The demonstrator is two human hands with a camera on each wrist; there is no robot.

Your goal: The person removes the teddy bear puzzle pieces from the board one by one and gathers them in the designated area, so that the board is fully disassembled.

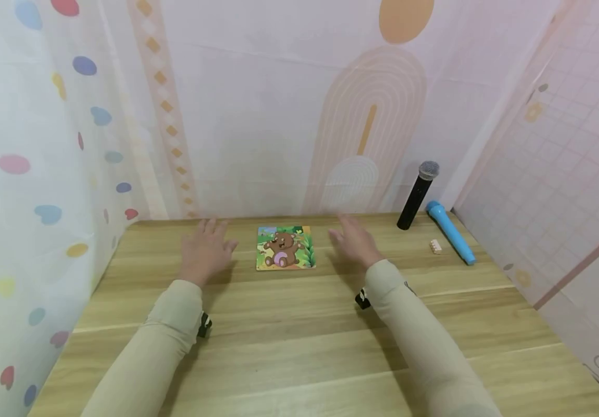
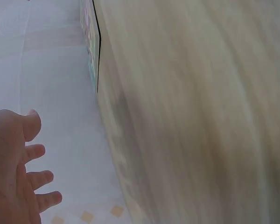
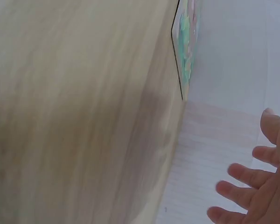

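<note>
A square picture board with a brown cartoon bear (image 1: 286, 248) lies flat near the back edge of the wooden table, between my two hands. To its left, my left hand (image 1: 207, 252) is held out with fingers spread, holding nothing. On the other side my right hand (image 1: 354, 240) reaches forward, fingers extended and nothing in it. Both wrist views show the hands above the tabletop, apart from the board (image 2: 91, 44), whose thin edge shows there. The right wrist view has the right hand's (image 3: 261, 182) fingers loosely spread.
At the back right a black microphone (image 1: 415, 200) with a silver head stands upright. Beside it lies a blue toy microphone (image 1: 452, 233), with a small pale block-like piece (image 1: 435, 247) near it. A patterned curtain (image 1: 258, 116) hangs behind the wooden table (image 1: 278, 359).
</note>
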